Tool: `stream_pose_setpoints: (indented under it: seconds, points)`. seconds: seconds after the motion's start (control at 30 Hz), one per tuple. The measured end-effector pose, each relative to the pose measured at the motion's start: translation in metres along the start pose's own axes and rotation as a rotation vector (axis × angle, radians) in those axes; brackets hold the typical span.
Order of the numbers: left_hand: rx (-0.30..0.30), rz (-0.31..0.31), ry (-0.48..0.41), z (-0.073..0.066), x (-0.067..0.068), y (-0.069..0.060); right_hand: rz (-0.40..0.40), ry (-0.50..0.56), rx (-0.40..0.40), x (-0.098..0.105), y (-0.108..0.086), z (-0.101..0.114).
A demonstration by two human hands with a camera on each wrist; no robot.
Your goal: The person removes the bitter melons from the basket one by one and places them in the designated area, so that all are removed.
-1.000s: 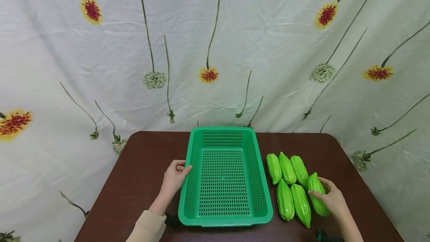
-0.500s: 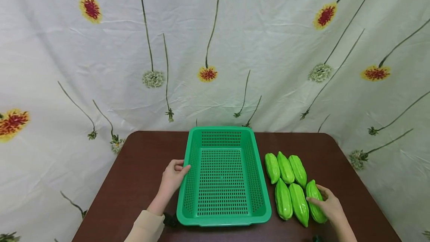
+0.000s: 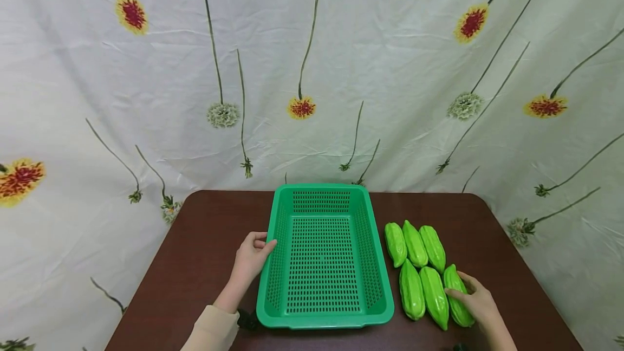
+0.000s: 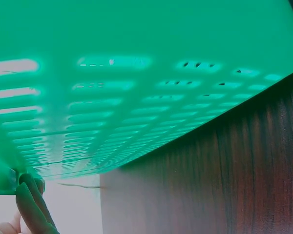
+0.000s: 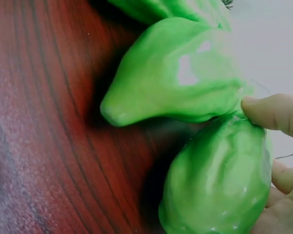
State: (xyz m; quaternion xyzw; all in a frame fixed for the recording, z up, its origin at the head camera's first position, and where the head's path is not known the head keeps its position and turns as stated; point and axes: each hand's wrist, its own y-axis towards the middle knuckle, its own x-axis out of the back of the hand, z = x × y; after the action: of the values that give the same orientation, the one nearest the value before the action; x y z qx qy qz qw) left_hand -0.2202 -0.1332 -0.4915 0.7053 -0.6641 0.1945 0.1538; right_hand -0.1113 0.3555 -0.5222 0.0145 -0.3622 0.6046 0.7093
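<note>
My left hand (image 3: pixel 252 256) holds the left rim of a green plastic basket (image 3: pixel 325 322), its thumb on the rim. In the left wrist view, the slotted side wall of the basket (image 4: pixel 112 29) hides much of that hand. At the right, my right hand (image 3: pixel 478 299) has its thumb and fingers on either side of a glossy green ridged gourd (image 3: pixel 459 299), the right one of the front row. The right wrist view shows the thumb (image 5: pixel 273 112) on the gourd's upper end. Close to its left lies another green gourd (image 3: pixel 434 297).
Several more gourds (image 3: pixel 414 242) lie in two rows between the basket and my right hand. All stand on a dark brown table (image 3: pixel 214 221). Behind its far edge hangs a white cloth (image 3: pixel 273 145) with printed flowers.
My right hand has moved the gourd toward the table's front and set it beside the front row, then has barely moved. The left hand stays on the basket's rim.
</note>
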Motion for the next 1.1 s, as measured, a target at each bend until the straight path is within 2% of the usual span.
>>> stream_pose_setpoints:
  seconds: [0.3,0.83,1.1]
  points:
    - [-0.003,-0.003,0.002,0.0,0.0,0.0,0.032,0.009,-0.011,0.001,0.001,0.003]
    - [-0.004,-0.007,0.004,0.001,-0.001,0.002,0.011,-0.026,0.0,0.004,-0.001,0.006]
    - [0.007,0.008,-0.001,0.0,0.001,0.002,-0.023,0.009,-0.001,0.014,-0.005,0.019]
